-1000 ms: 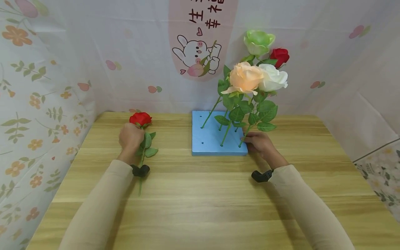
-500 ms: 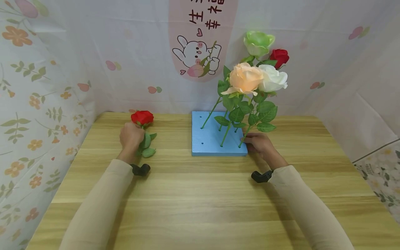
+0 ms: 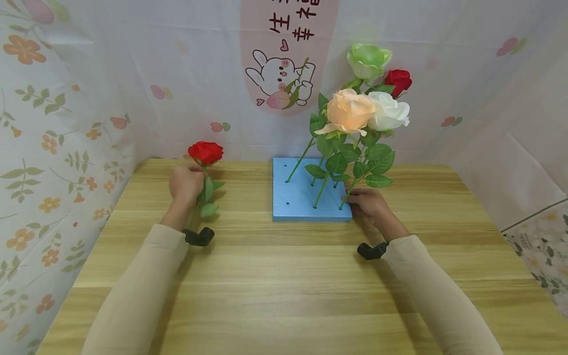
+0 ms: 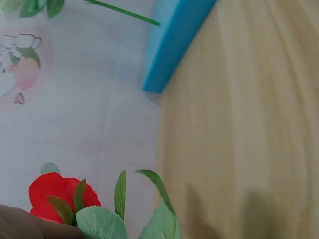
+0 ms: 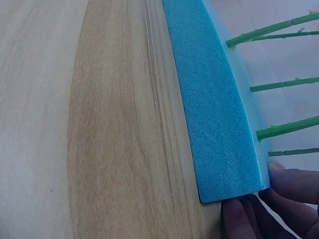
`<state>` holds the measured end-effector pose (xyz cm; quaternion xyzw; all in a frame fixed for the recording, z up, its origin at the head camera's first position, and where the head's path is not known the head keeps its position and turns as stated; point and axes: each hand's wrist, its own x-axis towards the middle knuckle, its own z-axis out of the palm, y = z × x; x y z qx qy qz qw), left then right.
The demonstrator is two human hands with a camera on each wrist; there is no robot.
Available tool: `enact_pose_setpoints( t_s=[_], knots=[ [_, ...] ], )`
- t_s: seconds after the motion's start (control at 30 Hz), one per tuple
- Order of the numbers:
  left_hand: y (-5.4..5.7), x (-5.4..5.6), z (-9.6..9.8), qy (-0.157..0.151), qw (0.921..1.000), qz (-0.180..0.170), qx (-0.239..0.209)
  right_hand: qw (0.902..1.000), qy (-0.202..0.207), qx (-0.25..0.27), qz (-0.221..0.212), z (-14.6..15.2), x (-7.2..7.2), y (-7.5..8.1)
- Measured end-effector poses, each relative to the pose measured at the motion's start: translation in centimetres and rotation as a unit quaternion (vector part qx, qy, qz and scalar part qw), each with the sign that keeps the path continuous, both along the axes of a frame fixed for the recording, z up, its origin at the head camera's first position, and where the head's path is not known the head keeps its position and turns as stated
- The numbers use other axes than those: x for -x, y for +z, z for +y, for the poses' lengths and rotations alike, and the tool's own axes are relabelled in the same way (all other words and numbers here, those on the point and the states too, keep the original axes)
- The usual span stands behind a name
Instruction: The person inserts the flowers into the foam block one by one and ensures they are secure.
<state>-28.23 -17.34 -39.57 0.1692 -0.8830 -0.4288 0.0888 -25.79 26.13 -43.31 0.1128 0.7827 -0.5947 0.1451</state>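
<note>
My left hand (image 3: 186,186) grips the stem of a red rose (image 3: 205,153) just below its bloom, at the left of the table. In the left wrist view the red bloom (image 4: 62,195) and green leaves (image 4: 102,222) show at the bottom, beside part of the hand. A blue foam block (image 3: 295,209) with small holes lies at the back middle. My right hand (image 3: 370,204) holds its right edge, thumb (image 5: 294,184) by the top face and fingers against the side. Out of the block rise several stems, bearing a peach rose (image 3: 349,111), white rose (image 3: 388,111), green rose (image 3: 369,61) and red rose (image 3: 398,82).
The wooden table (image 3: 275,286) reaches back to a white printed curtain (image 3: 186,64) close behind the block. Floral cloth (image 3: 53,187) hangs along the left side. Leaves of the standing roses overhang the block's right half.
My left hand has lifted the red rose, its bloom now higher and its stem drawn up from the table. The right hand and the block stay put.
</note>
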Motion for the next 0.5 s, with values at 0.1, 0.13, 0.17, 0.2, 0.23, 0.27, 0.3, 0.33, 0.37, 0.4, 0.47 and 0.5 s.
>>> enact_pose_setpoints(
  t_s=[0.1,0.13,0.17,0.2,0.23,0.27,0.3,0.33,0.37,0.4,0.47,0.5],
  knots=[
    [0.7,0.0,0.2,-0.007,0.9998,0.018,-0.008,1.0000,0.000,0.006,0.006,0.1,-0.1,0.1],
    [1.0,-0.1,0.3,-0.010,0.9996,0.024,-0.013,1.0000,0.002,0.004,0.007,0.1,-0.1,0.1],
    [1.2,-0.1,0.4,-0.012,0.9994,0.027,-0.018,1.0000,0.001,0.002,0.006,0.1,-0.1,0.1],
    [1.6,-0.2,0.5,-0.014,0.9992,0.029,-0.023,1.0000,0.002,-0.001,0.005,0.1,-0.1,0.0],
    [1.9,-0.2,0.6,-0.016,0.9991,0.031,-0.026,1.0000,0.001,-0.004,0.003,0.1,0.0,0.0],
    [2.2,-0.3,0.7,-0.018,0.9989,0.032,-0.028,0.9999,0.003,-0.011,0.001,0.1,0.0,-0.1],
    [2.6,-0.4,0.8,-0.019,0.9989,0.030,-0.031,0.9999,0.002,-0.012,-0.001,0.1,0.1,-0.2],
    [3.0,-0.5,1.0,-0.019,0.9988,0.030,-0.033,0.9999,0.002,-0.013,-0.003,0.1,0.2,-0.3],
    [3.3,-0.6,1.1,-0.020,0.9987,0.031,-0.035,0.9999,0.000,-0.012,-0.006,0.1,0.2,-0.3],
    [3.7,-0.7,1.2,-0.022,0.9986,0.034,-0.035,0.9999,0.000,-0.011,-0.007,0.1,0.2,-0.3],
    [4.4,-0.9,1.4,-0.025,0.9980,0.046,-0.036,0.9999,0.000,-0.011,-0.007,0.0,0.2,-0.2],
    [4.8,-0.9,1.6,-0.027,0.9975,0.054,-0.037,0.9999,0.000,-0.012,-0.007,0.0,0.2,-0.1]
  ],
)
